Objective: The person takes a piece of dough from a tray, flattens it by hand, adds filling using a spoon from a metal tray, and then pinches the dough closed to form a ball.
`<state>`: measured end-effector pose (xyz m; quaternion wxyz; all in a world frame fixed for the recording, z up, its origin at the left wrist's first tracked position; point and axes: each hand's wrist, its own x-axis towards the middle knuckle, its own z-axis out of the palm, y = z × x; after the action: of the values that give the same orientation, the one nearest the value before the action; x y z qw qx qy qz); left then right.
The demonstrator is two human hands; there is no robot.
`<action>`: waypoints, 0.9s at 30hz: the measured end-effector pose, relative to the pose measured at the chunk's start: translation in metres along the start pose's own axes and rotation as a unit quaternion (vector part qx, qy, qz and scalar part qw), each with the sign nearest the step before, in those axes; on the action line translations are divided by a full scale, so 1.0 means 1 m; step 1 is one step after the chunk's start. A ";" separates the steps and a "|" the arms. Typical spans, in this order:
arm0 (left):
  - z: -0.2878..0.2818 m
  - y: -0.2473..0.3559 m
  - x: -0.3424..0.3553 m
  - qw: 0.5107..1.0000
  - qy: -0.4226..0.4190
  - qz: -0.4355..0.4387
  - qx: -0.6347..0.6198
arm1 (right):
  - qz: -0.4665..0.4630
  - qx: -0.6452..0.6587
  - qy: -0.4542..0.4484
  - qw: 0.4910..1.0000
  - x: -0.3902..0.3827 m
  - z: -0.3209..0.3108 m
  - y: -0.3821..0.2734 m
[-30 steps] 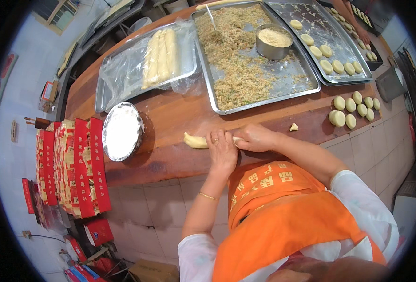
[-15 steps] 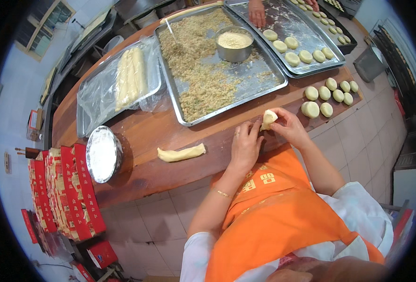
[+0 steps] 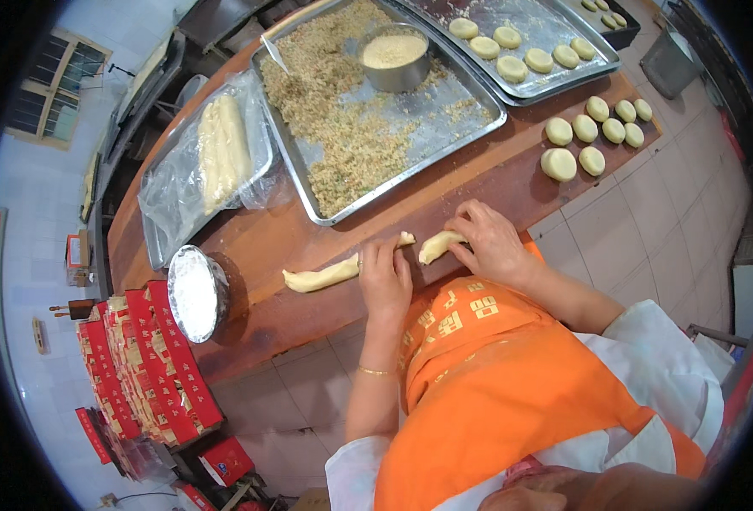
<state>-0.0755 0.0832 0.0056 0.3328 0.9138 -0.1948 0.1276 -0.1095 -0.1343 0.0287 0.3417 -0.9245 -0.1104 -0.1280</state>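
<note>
Lying slantwise mid-frame on the wooden tabletop (image 3: 261, 311), a long, smooth dough roll (image 3: 323, 278) points its right end toward the upper right; the left hand (image 3: 385, 277) bends over it, but I cannot tell if it grips. The right hand (image 3: 491, 243) pinches a short dough piece (image 3: 435, 247), slanting too. Up top, a metal tray (image 3: 434, 152) holds a crumbly tan mix (image 3: 329, 106) and a round tin (image 3: 399, 79) of pale crumbs (image 3: 393, 51).
</note>
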 end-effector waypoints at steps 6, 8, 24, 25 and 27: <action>0.017 0.010 0.014 1.000 -0.007 0.007 -0.003 | -0.017 0.015 -0.050 0.998 0.004 -0.008 0.003; 0.019 0.006 0.021 1.000 -0.012 0.013 0.009 | -0.017 0.016 -0.058 0.998 0.005 0.001 0.009; 0.000 0.027 0.017 0.968 -0.098 -0.136 -0.187 | 0.053 0.127 0.031 0.990 0.002 -0.028 0.004; 0.003 0.030 0.032 0.963 -0.107 -0.147 -0.199 | 0.049 0.142 0.049 0.988 0.005 -0.033 0.002; 0.021 0.032 0.067 0.952 -0.120 -0.168 -0.227 | 0.039 0.166 0.080 0.982 0.015 -0.040 -0.001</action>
<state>-0.0281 0.0282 0.0320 0.5226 0.8420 -0.1004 -0.0885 -0.1024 -0.1583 0.0636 0.5026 -0.8453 -0.0666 -0.1684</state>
